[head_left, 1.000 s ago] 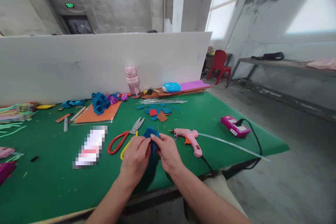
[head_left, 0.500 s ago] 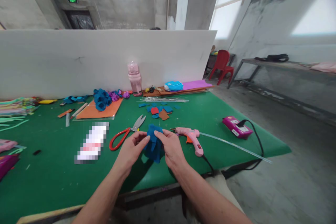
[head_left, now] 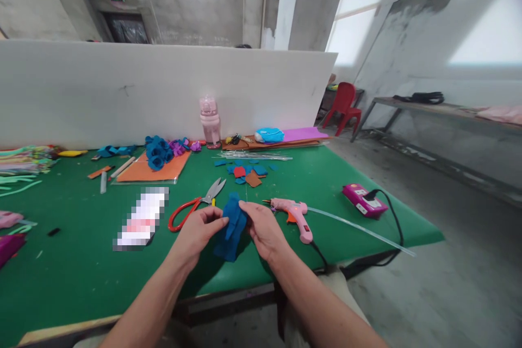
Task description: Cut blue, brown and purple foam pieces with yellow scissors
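Between my hands is a strip of blue felt, folded or layered and hanging down over the near part of the table. My left hand pinches its left edge between thumb and fingers. On the other side, my right hand grips the upper right edge with the thumb in front. Red-handled scissors lie just beyond my left hand, blades partly apart. A pink hot glue gun rests right of my right hand, with a clear glue stick sticking out of its back.
Small blue, red and brown felt scraps lie beyond my hands. Rolled blue felt flowers sit on an orange sheet. A pink bottle stands against the white board. At right is a purple power strip with a black cord.
Both hands stay on the blue felt, which has shifted slightly left and turned, so a longer flat strip now shows. The view has moved a little.
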Available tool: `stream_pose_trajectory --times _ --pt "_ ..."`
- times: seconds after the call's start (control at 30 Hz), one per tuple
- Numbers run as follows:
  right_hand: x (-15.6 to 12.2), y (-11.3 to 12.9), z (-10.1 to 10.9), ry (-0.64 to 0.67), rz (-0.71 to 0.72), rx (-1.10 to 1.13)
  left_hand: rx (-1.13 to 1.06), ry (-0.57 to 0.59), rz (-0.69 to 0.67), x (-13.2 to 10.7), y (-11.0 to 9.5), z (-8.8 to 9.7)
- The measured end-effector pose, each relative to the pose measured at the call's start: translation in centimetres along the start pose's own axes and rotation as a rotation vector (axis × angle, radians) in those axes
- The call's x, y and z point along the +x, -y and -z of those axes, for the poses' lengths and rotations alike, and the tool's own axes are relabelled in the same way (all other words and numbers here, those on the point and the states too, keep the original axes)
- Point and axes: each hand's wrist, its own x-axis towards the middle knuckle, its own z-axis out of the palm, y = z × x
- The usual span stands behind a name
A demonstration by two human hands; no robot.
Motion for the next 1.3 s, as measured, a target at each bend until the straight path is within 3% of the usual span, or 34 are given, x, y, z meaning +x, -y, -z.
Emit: stream_pose_trajectory --times 0.13,0.33,0.47,0.57,0.63,0.7,0.73,0.83,0.9,1.13,1.3 --pt "0.2 0.6 0.5 0.015 0.021 -0.097 0.03 0.005 -0.002 -0.1 -0.2 0.1" --pt "-0.2 2.0 1.7 0.219 0.199 -0.773 0.283 0.17 -0.008 -0.3 -0.7 0.6" --pt "-0.4 2.1 2.1 0.302 0.194 -0.948 0.492 0.242 -0.094 -0.2 -0.8 0.9" --pt "-0.2 1.8 2.2 0.25 0.177 -0.86 0.502 0.194 -0.153 -0.3 -1.3 1.4" --pt "0.1 1.7 2.2 0.151 0.181 -0.72 0.537 -0.015 -0.231 -0.2 -1.8 2.2" --pt "0.5 1.6 2.3 0.045 0.187 -0.564 0.757 -0.255 -0.308 0.1 -1.9 3.4" --pt "0.8 1.6 2.3 -0.004 0.181 -0.495 0.939 -0.316 -0.321 0.3 -1.8 4.0" --pt "1.4 1.3 2.4 -0.101 0.135 -0.349 1.385 -0.228 -0.208 1.0 -0.8 5.2" --pt "1.6 1.1 2.5 -0.127 0.121 -0.287 1.48 -0.178 -0.129 1.3 0.0 5.2" --pt "1.5 0.8 2.0 -0.144 0.127 -0.085 1.417 -0.194 0.051 2.1 0.2 3.7" --pt "1.3 1.2 1.4 -0.147 0.136 0.049 1.277 -0.205 0.083 1.1 -0.8 5.1"
